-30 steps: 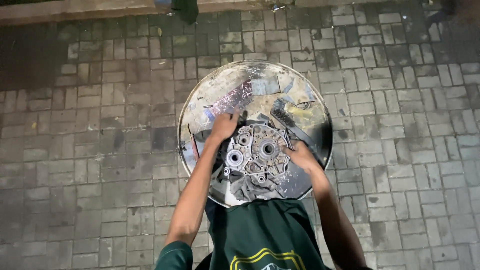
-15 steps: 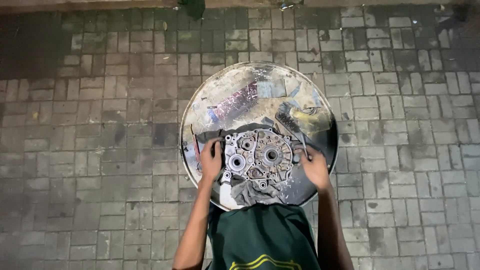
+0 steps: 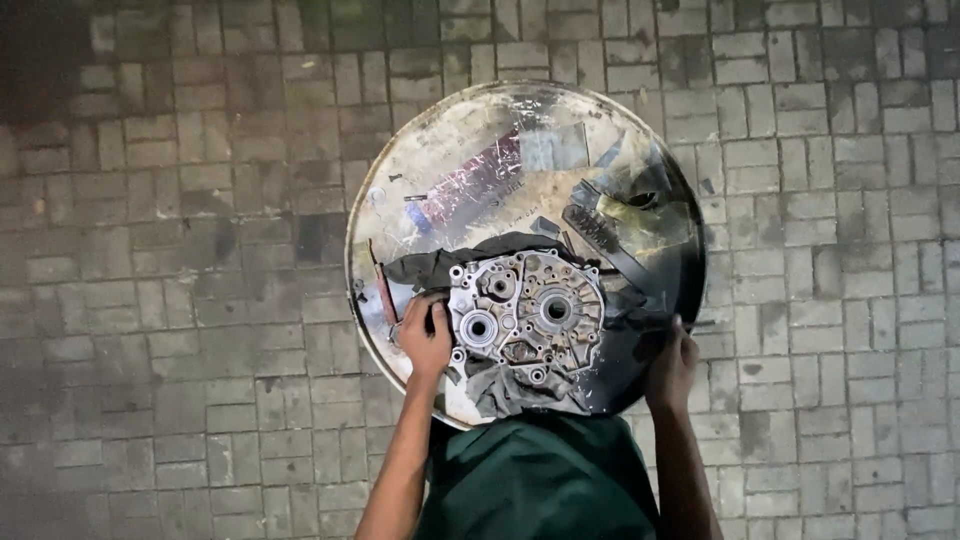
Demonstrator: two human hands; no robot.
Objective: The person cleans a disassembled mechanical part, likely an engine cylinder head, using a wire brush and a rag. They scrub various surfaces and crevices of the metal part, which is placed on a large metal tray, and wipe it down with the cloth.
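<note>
A grey metal engine case half (image 3: 525,320) with round bearing holes lies on a dark cloth (image 3: 470,262) on top of a round steel drum (image 3: 480,150). My left hand (image 3: 426,336) rests at the case's left edge, fingers curled against it. My right hand (image 3: 672,368) is on the drum's right rim, apart from the case. A dark brush-like tool (image 3: 605,240) lies on the drum top above the case, to the right.
The drum stands on grey brick paving (image 3: 180,300) that runs all around it. A thin reddish bar (image 3: 383,290) lies near the drum's left rim. My green shirt (image 3: 535,480) fills the bottom middle.
My right hand has left the case and gone out to the drum's right rim. My left hand has slid down along the case's left edge.
</note>
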